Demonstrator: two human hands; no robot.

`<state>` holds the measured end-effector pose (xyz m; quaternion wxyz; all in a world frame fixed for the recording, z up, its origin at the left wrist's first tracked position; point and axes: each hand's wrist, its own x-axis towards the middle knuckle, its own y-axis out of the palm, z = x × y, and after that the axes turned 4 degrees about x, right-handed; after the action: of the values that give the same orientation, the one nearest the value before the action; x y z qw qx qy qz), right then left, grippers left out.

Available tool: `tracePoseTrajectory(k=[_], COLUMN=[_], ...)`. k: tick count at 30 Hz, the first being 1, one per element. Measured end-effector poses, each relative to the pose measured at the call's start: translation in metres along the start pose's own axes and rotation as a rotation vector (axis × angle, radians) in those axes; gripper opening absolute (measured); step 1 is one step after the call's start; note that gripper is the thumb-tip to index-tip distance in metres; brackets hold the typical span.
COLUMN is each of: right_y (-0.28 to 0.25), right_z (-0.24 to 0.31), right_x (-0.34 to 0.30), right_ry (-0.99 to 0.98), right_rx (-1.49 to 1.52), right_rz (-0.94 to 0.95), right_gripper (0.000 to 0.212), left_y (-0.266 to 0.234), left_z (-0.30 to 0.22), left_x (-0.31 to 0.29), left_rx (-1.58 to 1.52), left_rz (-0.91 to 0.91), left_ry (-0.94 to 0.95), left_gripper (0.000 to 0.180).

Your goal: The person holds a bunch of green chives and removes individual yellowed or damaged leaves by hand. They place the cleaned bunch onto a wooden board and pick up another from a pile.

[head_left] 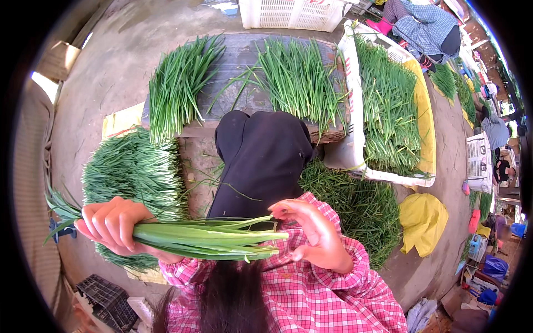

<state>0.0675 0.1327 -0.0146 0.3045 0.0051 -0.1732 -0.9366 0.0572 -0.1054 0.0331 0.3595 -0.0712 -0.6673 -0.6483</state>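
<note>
My left hand [115, 226] is wrapped round a bunch of garlic chives [208, 240], held level across my lap. The pale stem ends point right, and the darker leaf tips stick out left past my fist. Just beyond the stem ends is my right hand [319, 236], thumb and fingers apart in a curve. Its fingertips come close to one upper stem; whether they touch it I cannot tell. Before my knees, a low dark board [239, 61] bears a left pile of chives [180, 83] and a right pile [300, 77].
A thick chive stack [133, 177] lies on the floor at left. At right stand a white crate [355, 105] full of chives, a heap of loose green leaves [355, 216] and a yellow cloth [423, 222]. Another person [427, 28] sits at the far right. A black crate [105, 302] is lower left.
</note>
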Motion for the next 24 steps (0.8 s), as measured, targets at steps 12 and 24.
tracePoseTrajectory(k=[12, 24], right_y=[0.025, -0.004], right_z=[-0.001, -0.007], right_x=[0.011, 0.006], right_ry=[0.194, 0.171], right_rx=[0.236, 0.059], right_rz=[-0.264, -0.412], right_gripper=[0.028, 0.012], left_y=[0.01, 0.008], left_z=[0.022, 0.024], left_x=[-0.006, -0.004], left_rx=[0.367, 0.384], left_rz=[-0.075, -0.172], left_ry=[0.042, 0.095], left_gripper=[0.036, 0.036])
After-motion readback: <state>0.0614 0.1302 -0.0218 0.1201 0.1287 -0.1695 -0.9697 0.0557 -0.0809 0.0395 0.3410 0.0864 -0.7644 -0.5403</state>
